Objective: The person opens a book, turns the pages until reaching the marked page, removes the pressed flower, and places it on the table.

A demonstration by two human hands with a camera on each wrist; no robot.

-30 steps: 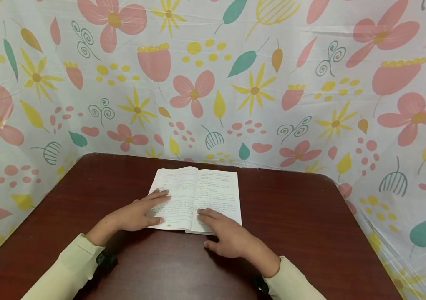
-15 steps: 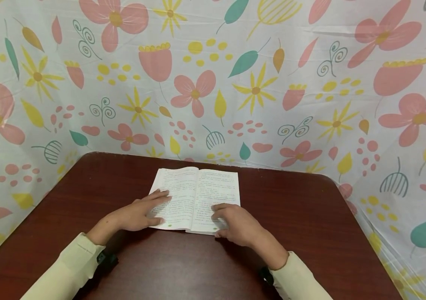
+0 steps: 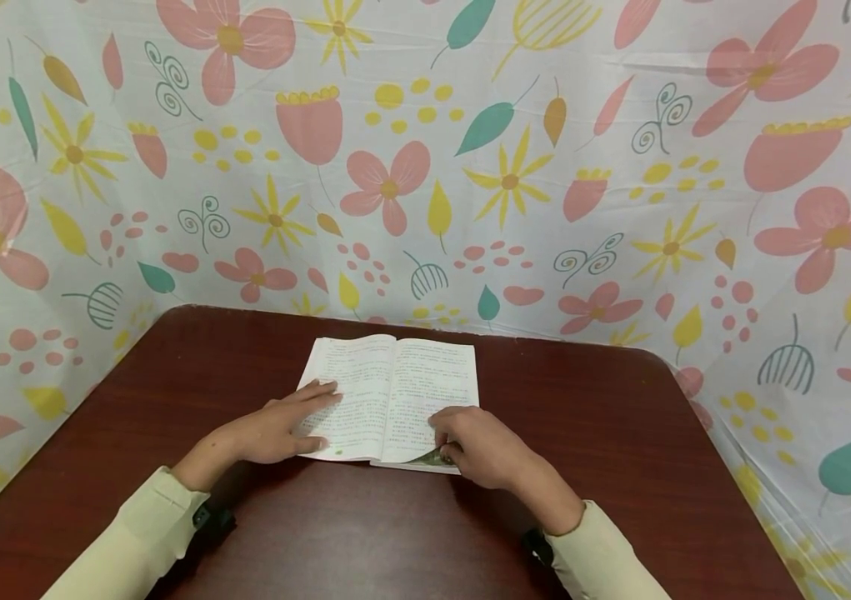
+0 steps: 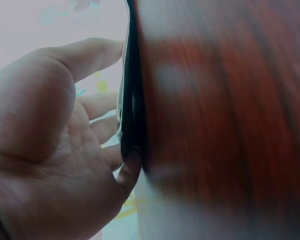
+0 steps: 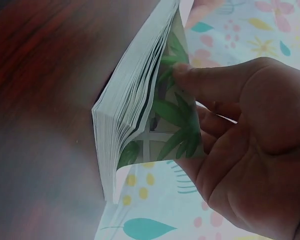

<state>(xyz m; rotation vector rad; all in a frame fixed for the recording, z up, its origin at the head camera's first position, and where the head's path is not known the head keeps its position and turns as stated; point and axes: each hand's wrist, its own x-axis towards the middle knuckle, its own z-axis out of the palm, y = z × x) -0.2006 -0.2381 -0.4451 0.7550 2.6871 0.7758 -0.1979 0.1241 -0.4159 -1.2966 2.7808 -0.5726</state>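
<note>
An open book [image 3: 353, 367] with printed text lies on the table. My left hand [image 3: 267, 432] rests on its left page, fingers spread and fairly straight, thumb near the lower edge. In the left wrist view, the left hand's [image 4: 35, 115] fingertips meet the book's edge. At the lower right corner, my right hand [image 3: 488, 450] pinches a lifted page between thumb and fingers. The right wrist view shows this page [image 5: 177, 112] bent up off the page stack [image 5: 125, 95], its underside printed with green leaves. The right thumb [image 5: 210, 82] presses on that side.
The dark red-brown wooden table [image 3: 605, 442] extends around the book on all sides. Behind it hangs a white curtain [image 3: 425, 108] with flower and leaf prints. A dark wrist camera [image 3: 211, 518] sits at the left cuff, another [image 3: 536, 547] at the right.
My right hand has moved right from the middle of the right page to its lower corner and lifted it, baring green print. The left hand has stayed in place.
</note>
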